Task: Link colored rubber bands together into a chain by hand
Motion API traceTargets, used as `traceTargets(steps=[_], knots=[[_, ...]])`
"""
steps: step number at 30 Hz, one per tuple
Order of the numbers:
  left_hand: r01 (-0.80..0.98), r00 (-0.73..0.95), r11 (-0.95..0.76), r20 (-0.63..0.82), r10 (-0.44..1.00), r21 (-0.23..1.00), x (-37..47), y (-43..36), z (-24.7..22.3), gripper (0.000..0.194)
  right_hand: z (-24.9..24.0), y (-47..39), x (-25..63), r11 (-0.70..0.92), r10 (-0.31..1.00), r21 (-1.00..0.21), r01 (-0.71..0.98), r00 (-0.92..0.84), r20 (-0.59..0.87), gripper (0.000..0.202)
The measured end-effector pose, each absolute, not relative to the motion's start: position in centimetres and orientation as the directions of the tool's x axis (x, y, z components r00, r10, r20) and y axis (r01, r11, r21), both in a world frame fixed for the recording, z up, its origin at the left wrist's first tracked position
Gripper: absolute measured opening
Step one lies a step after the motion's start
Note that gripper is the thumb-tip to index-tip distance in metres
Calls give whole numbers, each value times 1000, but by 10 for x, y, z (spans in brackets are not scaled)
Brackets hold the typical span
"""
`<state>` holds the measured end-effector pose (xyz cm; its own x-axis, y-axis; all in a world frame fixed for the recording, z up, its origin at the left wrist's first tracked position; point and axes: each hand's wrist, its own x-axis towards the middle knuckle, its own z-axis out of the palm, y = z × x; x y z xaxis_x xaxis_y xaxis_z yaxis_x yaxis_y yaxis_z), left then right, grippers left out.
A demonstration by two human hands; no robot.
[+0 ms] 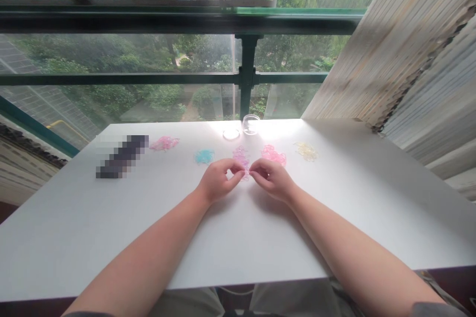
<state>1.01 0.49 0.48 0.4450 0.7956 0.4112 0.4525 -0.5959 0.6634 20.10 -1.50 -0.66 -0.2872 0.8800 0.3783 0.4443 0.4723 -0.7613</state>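
My left hand (220,178) and my right hand (274,178) meet almost fingertip to fingertip above the table, each closed in a pinch. Whatever sits between the fingertips is too small to make out. Just behind and below them lies a purple pile of thin elastic bands (241,154), partly covered by the fingers. A bright pink pile of bands (273,154) is right behind my right hand. To the left of the purple pile, beyond my left hand, is a turquoise pile of bands (204,156).
A pale yellow pile of bands (307,151) lies to the right, another pink pile (164,143) to the left. A clear round container (251,125) and a clear disc (231,134) stand at the white table's (208,252) far edge. A dark pixelated object (122,157) lies left.
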Motion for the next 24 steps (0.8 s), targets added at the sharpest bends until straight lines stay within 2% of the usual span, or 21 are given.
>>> traceTargets(steps=[24], knots=[[466,493,-620,397,774,631,6,8,5,11,-6,-15,201,463,884,-771,437,-285,370,3]])
